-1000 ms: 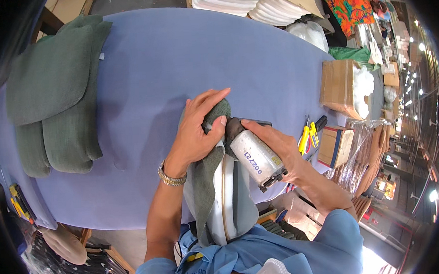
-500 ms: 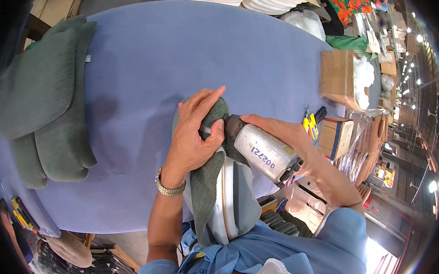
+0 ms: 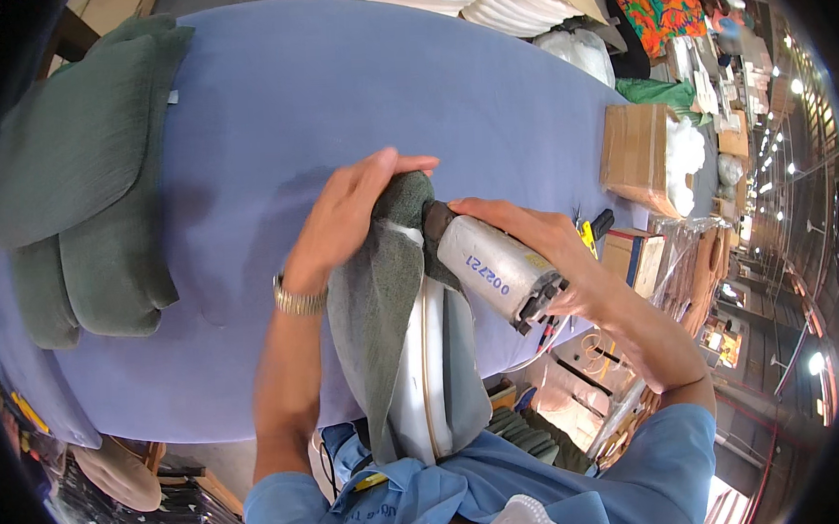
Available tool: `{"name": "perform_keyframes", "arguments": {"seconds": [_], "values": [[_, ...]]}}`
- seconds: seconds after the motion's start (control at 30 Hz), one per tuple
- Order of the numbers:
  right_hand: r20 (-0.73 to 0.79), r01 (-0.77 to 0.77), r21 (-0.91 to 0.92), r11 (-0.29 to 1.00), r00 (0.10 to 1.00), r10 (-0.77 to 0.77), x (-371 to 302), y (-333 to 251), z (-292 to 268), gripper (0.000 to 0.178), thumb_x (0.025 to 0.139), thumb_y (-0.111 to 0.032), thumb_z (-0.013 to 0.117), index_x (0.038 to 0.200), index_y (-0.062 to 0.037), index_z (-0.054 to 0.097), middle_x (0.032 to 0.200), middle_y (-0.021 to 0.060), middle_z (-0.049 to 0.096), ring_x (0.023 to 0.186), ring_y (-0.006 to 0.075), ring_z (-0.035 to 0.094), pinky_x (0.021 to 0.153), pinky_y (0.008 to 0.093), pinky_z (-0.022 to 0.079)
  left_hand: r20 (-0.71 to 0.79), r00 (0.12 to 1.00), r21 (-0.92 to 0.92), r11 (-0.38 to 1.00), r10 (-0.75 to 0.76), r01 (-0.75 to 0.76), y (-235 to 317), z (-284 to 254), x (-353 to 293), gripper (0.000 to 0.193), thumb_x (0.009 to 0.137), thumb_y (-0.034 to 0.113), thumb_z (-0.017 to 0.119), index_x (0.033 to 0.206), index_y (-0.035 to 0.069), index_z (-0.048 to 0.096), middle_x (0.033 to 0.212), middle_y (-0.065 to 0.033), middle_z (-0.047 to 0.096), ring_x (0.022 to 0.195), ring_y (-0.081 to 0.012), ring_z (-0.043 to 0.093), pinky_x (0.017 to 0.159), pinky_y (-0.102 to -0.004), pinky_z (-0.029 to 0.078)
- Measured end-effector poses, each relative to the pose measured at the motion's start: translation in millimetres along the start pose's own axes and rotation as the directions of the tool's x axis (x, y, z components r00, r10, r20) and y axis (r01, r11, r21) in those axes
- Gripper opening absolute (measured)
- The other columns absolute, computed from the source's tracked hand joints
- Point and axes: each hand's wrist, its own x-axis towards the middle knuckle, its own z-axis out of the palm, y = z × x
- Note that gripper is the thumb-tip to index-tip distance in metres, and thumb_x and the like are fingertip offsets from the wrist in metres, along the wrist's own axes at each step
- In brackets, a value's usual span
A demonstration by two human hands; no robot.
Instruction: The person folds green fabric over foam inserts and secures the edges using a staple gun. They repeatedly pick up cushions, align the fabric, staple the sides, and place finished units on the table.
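Observation:
A padded upholstery piece [image 3: 419, 356] stands tilted between my arms, its lower end against my shirt. Dark green fabric [image 3: 369, 292] hangs along its left side; white padding, a thin brown strip and a grey face show where it is uncovered. My left hand [image 3: 342, 214], with a metal watch at the wrist, curls its fingers over the fabric-covered far end; its thumb is hidden. My right hand [image 3: 550, 247] is wrapped around a silver staple gun [image 3: 495, 266]. The gun's dark nose presses against the right side of that far end.
Green cushions [image 3: 79, 174] are stacked on the left of the blue-covered table [image 3: 272, 100]. Toward the right edge are a cardboard box [image 3: 635, 154] with white stuffing, yellow-handled cutters [image 3: 587, 236] and a smaller box [image 3: 635, 257]. A thin hose trails from the gun.
My left hand has shifted up and left, and its thumb has left the fabric near the gun's nose. The staple gun has moved slightly left, still held at the far end.

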Motion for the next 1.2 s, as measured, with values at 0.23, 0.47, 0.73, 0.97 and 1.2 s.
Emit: {"name": "perform_keyframes", "arguments": {"seconds": [0.23,0.47,0.73,0.97,1.2], "values": [[-0.062,-0.001,-0.105,0.994,0.998,-0.006,-0.5,-10.6,6.0,0.090,0.064,-0.027,0.089,0.145,-0.0104,0.053,0.132,0.0150,0.067,0.112,0.0384,0.068,0.094,0.0415,0.056,-0.031,0.980,0.211,0.957,-0.199,0.201,-20.2,12.6,26.2,0.069,0.105,0.052,0.040,0.080,-0.005,0.071,0.073,-0.0236,0.066,0.073,-0.0355,0.063,0.077,-0.0462,0.049],[-0.068,0.004,-0.130,0.992,0.998,-0.013,5.1,-10.0,10.7,0.088,0.066,-0.027,0.086,0.146,-0.0094,0.052,0.129,0.0175,0.068,0.111,0.0383,0.069,0.095,0.0410,0.055,-0.137,0.981,0.210,0.963,-0.140,0.167,-31.9,13.1,25.4,0.064,0.102,0.048,0.042,0.079,-0.007,0.065,0.069,-0.0250,0.060,0.066,-0.0373,0.060,0.071,-0.0494,0.046],[0.027,-0.054,-0.049,0.997,0.998,0.055,24.4,-21.2,-8.9,0.086,0.068,-0.040,0.082,0.141,-0.0025,0.057,0.133,0.0139,0.068,0.117,0.0242,0.069,0.101,0.0337,0.051,-0.128,0.981,0.117,0.980,-0.145,0.160,-28.9,9.3,23.7,0.067,0.101,0.051,0.042,0.077,-0.009,0.062,0.071,-0.0264,0.059,0.069,-0.0394,0.058,0.073,-0.0499,0.046],[-0.035,0.069,-0.110,0.992,0.997,-0.073,18.2,-4.8,-2.3,0.086,0.061,-0.023,0.086,0.140,-0.0082,0.056,0.128,0.0153,0.068,0.108,0.0393,0.070,0.091,0.0402,0.057,-0.187,0.977,0.175,0.975,-0.105,0.138,-36.8,17.1,24.3,0.067,0.100,0.051,0.043,0.077,-0.009,0.060,0.074,-0.0292,0.060,0.069,-0.0414,0.055,0.072,-0.0504,0.045],[-0.037,0.004,-0.104,0.995,0.999,-0.008,15.8,-12.1,1.7,0.074,0.071,-0.020,0.081,0.141,-0.0078,0.057,0.132,0.0139,0.068,0.111,0.0311,0.071,0.094,0.0354,0.055,-0.128,0.977,0.133,0.973,-0.173,0.190,-31.9,10.4,22.2,0.063,0.100,0.049,0.042,0.079,-0.008,0.060,0.070,-0.0256,0.057,0.065,-0.0353,0.055,0.071,-0.0471,0.046]]}}
